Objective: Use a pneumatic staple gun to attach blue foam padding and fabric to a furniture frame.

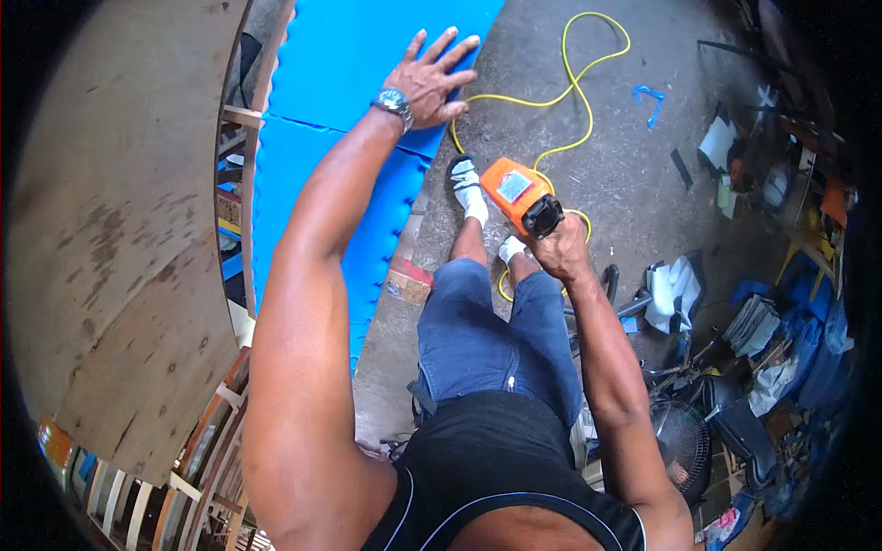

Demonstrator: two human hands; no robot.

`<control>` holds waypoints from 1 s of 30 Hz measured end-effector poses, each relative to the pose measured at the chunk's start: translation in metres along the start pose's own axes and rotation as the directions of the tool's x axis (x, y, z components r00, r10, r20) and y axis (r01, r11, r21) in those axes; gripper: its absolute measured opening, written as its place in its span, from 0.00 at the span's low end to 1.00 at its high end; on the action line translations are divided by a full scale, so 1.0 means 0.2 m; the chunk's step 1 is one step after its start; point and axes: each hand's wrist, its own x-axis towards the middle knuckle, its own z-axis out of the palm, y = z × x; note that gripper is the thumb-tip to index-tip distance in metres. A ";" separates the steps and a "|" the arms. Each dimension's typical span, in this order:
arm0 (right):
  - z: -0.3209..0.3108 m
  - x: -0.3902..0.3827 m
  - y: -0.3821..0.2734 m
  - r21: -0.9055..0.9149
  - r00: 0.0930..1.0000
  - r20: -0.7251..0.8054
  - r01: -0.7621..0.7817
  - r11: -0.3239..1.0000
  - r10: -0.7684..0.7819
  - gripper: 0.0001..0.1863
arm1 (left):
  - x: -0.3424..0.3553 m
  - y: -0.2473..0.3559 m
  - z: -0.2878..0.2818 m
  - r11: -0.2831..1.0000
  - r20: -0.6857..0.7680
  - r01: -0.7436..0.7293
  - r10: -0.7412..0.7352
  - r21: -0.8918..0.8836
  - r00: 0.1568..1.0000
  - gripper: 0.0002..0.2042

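Observation:
My left hand (432, 90), with a watch at the wrist, lies with fingers spread on the blue foam sheet (340, 60), near its right edge. A seam crosses the blue covering below this hand, where a second blue piece (303, 184) adjoins. In my right hand (562, 248) is an orange hand tool (512, 186) with a white label and a black end. Its grip is mostly hidden by my fingers. The tool is held apart from the foam, above the floor. A thin yellow hose (581, 92) loops over the floor and passes behind the tool.
A large plywood panel (119, 211) stands at the left, beside slatted wooden frames (197, 459). At the right are a fan (680, 436), papers (751, 323) and mixed clutter. A blue scrap (650, 103) lies on the grey concrete floor (643, 193). My feet are beside the foam.

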 end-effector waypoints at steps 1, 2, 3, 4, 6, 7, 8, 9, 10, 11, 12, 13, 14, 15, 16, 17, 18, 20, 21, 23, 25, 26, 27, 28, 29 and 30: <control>0.03 0.04 0.00 -0.053 0.999 0.036 0.003 0.999 -0.001 0.23 | -0.05 -0.01 0.03 0.999 0.027 0.003 -0.002 -0.050 1.000 0.27; 0.04 0.05 0.00 -0.110 0.997 0.079 0.006 0.994 0.002 0.23 | -0.09 0.00 0.04 0.994 0.055 0.012 -0.006 -0.106 0.998 0.25; 0.05 0.10 -0.05 -0.007 0.997 0.076 0.002 1.000 -0.001 0.23 | -0.08 -0.03 0.05 0.990 0.056 0.001 0.007 -0.139 0.998 0.22; 0.09 0.10 -0.02 -0.023 0.993 0.113 -0.026 0.999 0.029 0.23 | -0.09 -0.01 0.06 0.988 0.056 0.005 0.004 -0.157 0.998 0.22; 0.15 0.15 -0.07 -0.013 0.994 0.102 0.035 0.999 -0.033 0.23 | -0.12 -0.03 0.06 0.985 0.050 -0.025 0.034 -0.171 0.998 0.22; 0.15 0.16 -0.08 -0.017 0.993 0.114 0.001 1.000 0.001 0.24 | -0.13 -0.04 0.09 0.985 0.014 -0.033 0.036 -0.170 0.999 0.22; 0.15 0.18 -0.11 -0.021 0.993 0.120 0.000 1.000 0.002 0.24 | -0.14 -0.05 0.10 0.984 0.014 -0.028 0.031 -0.175 0.999 0.22; 0.16 0.20 -0.13 -0.009 0.991 0.134 0.010 1.000 -0.009 0.25 | -0.15 -0.06 0.11 0.978 -0.029 -0.060 0.056 -0.200 0.998 0.22; 0.17 0.22 -0.14 0.004 0.989 0.148 0.019 1.000 -0.019 0.25 | -0.16 -0.07 0.12 0.970 -0.072 -0.093 0.079 -0.224 0.994 0.22; 0.19 0.23 -0.13 -0.018 0.991 0.137 0.009 1.000 -0.007 0.25 | -0.16 -0.07 0.12 0.963 -0.086 -0.104 0.085 -0.248 0.993 0.23; 0.19 0.25 -0.12 -0.023 0.991 0.137 0.000 1.000 0.003 0.25 | -0.15 -0.07 0.11 0.960 -0.088 -0.108 0.088 -0.258 0.992 0.23; 0.19 0.26 -0.10 -0.050 0.989 0.147 0.022 0.999 -0.014 0.24 | -0.14 -0.07 0.10 0.961 -0.055 -0.114 0.104 -0.253 0.993 0.23; 0.20 0.28 -0.12 -0.072 0.986 0.161 0.046 0.996 -0.034 0.25 | -0.15 -0.08 0.10 0.962 -0.017 -0.117 0.117 -0.246 0.993 0.24; 0.20 0.29 -0.13 -0.083 0.986 0.169 0.029 0.996 -0.015 0.25 | -0.15 -0.08 0.10 0.960 -0.016 -0.119 0.119 -0.253 0.993 0.24; 0.21 0.30 -0.15 -0.086 0.986 0.169 0.022 0.996 -0.007 0.25 | -0.14 -0.09 0.09 0.957 -0.031 -0.128 0.125 -0.261 0.992 0.24; 0.22 0.32 -0.19 -0.135 0.985 0.170 -0.015 0.991 0.038 0.26 | -0.15 -0.10 0.09 0.954 -0.045 -0.135 0.128 -0.266 0.991 0.26; 0.23 0.34 -0.23 -0.185 0.983 0.166 -0.050 0.981 0.082 0.27 | -0.15 -0.10 0.09 0.953 -0.048 -0.138 0.130 -0.269 0.990 0.26; 0.26 0.33 -0.25 -0.237 0.986 0.145 -0.048 0.970 0.084 0.27 | -0.13 -0.11 0.08 0.951 -0.067 -0.145 0.132 -0.274 0.989 0.24; 0.27 0.33 -0.28 -0.288 0.979 0.161 -0.072 0.955 0.122 0.27 | -0.13 -0.10 0.08 0.950 -0.081 -0.155 0.138 -0.272 0.987 0.24; 0.23 0.32 -0.36 -0.352 0.960 0.218 -0.088 0.932 0.173 0.26 | -0.13 -0.12 0.08 0.909 -0.141 -0.158 0.111 -0.386 0.984 0.23; 0.16 0.26 -0.31 -0.318 0.955 0.235 -0.104 0.942 0.184 0.26 | -0.08 -0.10 0.04 0.887 -0.184 -0.139 0.062 -0.441 0.981 0.25; 0.10 0.23 -0.34 -0.281 0.935 0.272 -0.147 0.948 0.226 0.28 | -0.08 -0.10 0.04 0.862 -0.189 -0.107 0.013 -0.495 0.982 0.27; 0.07 0.14 -0.27 -0.301 0.956 0.211 -0.136 0.944 0.205 0.30 | -0.07 -0.09 0.03 0.859 -0.201 -0.081 -0.025 -0.506 0.979 0.28; 0.03 0.08 -0.23 -0.308 0.954 0.230 -0.115 0.944 0.191 0.32 | -0.07 -0.08 0.02 0.854 -0.207 -0.048 -0.070 -0.518 0.976 0.29; -0.04 0.05 -0.29 -0.209 0.979 0.164 -0.088 0.974 0.123 0.32 | -0.07 -0.09 0.00 0.863 -0.240 -0.067 -0.064 -0.501 0.969 0.29; -0.10 0.04 -0.32 -0.164 0.994 0.091 -0.039 0.986 0.055 0.30 | -0.06 -0.08 -0.02 0.853 -0.193 0.010 -0.129 -0.522 0.973 0.29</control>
